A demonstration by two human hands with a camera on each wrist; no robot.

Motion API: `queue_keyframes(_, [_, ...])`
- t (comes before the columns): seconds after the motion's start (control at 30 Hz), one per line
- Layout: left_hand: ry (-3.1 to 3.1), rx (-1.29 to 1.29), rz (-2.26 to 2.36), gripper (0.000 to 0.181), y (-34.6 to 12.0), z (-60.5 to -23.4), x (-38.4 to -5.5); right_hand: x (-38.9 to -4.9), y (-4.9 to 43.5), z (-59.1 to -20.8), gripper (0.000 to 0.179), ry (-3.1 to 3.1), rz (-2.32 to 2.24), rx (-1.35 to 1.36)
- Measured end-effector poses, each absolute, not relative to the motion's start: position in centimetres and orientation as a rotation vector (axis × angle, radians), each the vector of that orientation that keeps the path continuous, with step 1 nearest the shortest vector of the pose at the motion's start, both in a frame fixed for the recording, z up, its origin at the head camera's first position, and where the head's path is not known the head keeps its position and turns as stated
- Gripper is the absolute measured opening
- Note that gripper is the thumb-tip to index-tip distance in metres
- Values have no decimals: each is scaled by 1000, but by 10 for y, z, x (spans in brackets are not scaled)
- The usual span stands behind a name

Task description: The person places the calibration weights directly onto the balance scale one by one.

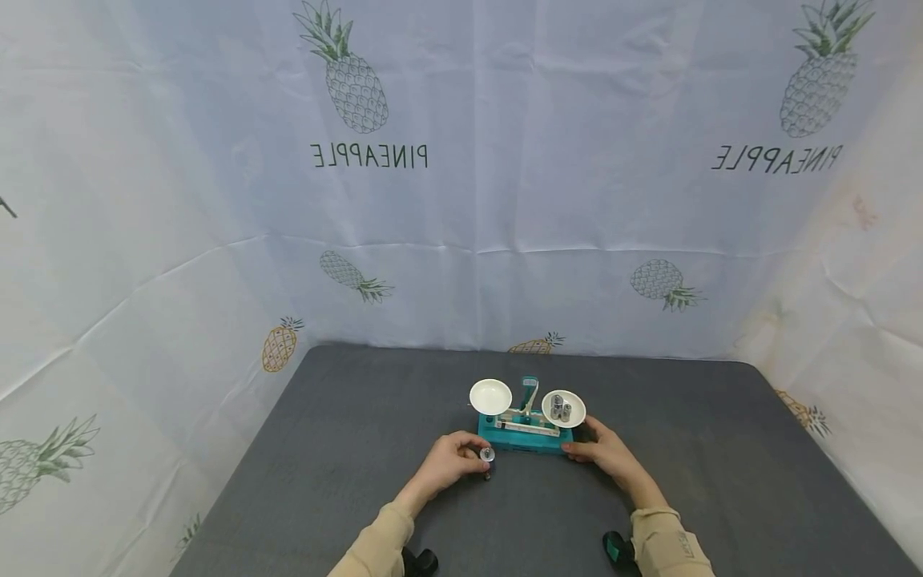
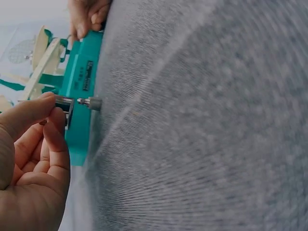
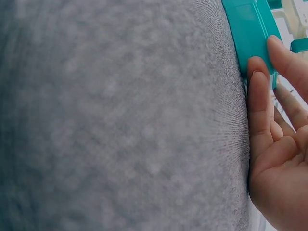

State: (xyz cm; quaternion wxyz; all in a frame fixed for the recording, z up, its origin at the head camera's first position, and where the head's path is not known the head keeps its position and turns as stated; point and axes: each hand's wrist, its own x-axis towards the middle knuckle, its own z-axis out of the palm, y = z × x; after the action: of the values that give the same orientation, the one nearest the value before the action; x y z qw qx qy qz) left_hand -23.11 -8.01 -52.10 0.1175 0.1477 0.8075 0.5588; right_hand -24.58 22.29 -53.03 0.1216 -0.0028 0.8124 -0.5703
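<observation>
A teal balance scale [image 1: 525, 441] with two white pans stands on the dark table. Between thumb and fingers, my left hand [image 1: 450, 461] pinches a shiny metal weight [image 2: 64, 104] in front of the scale's left end. Just below it, a smaller knobbed weight [image 2: 94, 103] stands on the cloth, apart from the held one. My right hand [image 1: 606, 453] holds the right end of the base, its thumb and fingers against the teal plastic [image 3: 250, 33]. Metal weights [image 1: 560, 409] sit in the right pan [image 1: 578, 402]. Nothing lies in the left pan [image 1: 490, 397].
Grey cloth covers the table [image 1: 692, 449]. Behind it hangs a pale curtain [image 1: 505, 200] printed with pineapples. Dark objects, partly hidden by the sleeves, show at the left wrist [image 1: 420, 562] and right wrist [image 1: 617, 550].
</observation>
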Motion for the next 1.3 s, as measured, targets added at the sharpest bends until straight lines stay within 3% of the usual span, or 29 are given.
queue_keyframes(0.83, [2495,537,1694,26,-83,-459,-228,-245,222,-532,81,2392,-1657,-1])
queue_keyframes(1.3, [2631,429,1730,27,-74,-434,-244,-246,222,-531,82,2377,-1671,16])
